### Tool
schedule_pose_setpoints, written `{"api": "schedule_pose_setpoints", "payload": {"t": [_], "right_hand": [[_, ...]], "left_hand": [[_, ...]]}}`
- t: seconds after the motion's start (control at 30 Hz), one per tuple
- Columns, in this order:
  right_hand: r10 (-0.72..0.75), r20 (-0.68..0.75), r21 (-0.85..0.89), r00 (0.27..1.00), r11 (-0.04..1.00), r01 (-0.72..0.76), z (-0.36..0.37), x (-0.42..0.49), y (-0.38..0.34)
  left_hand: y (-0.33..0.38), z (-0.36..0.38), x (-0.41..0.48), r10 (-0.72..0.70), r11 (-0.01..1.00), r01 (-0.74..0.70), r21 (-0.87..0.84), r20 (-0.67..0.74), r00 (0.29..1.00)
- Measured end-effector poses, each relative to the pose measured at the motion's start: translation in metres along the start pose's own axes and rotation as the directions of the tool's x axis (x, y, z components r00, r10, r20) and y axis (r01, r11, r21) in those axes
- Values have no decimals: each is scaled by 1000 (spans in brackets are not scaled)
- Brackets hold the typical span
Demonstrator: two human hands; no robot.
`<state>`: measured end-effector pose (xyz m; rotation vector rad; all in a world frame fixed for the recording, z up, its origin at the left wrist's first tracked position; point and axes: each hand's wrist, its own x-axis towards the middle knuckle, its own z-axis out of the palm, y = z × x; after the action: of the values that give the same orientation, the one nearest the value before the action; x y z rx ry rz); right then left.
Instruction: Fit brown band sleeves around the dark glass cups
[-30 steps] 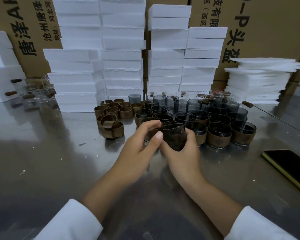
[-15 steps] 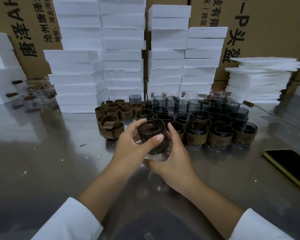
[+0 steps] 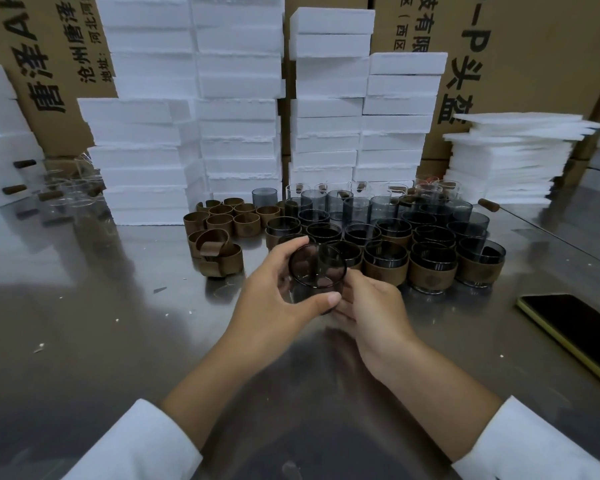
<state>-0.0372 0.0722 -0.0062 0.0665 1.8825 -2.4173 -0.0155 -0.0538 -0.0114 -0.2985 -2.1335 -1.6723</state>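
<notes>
The step in hand looks like readying one cup for its sleeve. The left hand [image 3: 274,303] grips a dark smoked-glass cup [image 3: 317,268] just above the middle of the steel counter [image 3: 101,323], with its thumb across the near wall and its fingers [image 3: 291,245] curled over the far rim. The cup is tipped so that its mouth faces the person. The right hand [image 3: 374,313] is at the cup's lower right, its fingers curled against the wall. Whether they pinch anything cannot be told. No band shows plainly on this cup.

Sleeved dark cups [image 3: 430,268] stand in rows toward the far right of the counter. The loose brown band sleeves [image 3: 229,220] sit left of them, towards the far edge.

The next move probably calls for a band from that cluster, held open and slid over the cup's base while the left hand steadies the glass.

Half a second ago the cup stood more upright in the left hand, with the right hand lower and flatter beneath it. It has since tilted toward the person, and the right fingers have risen to its side.
</notes>
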Motion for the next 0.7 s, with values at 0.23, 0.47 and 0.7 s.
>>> {"api": "schedule_pose_setpoints", "payload": {"t": [0.23,0.47,0.7], "right_hand": [[114,134,267,984,952,-146,-1,5,1],[161,422,352,892,878,-325,2,0,3],[267,490,214,830,886,-411,3,-2,4]], "left_hand": [[-3,3,-1,5,1000,-5,-25,14,1000],[4,-1,1,4,989,-5,-145,-6,1000],[5,-5,1,8,992,-8,-128,-1,1000]]}}
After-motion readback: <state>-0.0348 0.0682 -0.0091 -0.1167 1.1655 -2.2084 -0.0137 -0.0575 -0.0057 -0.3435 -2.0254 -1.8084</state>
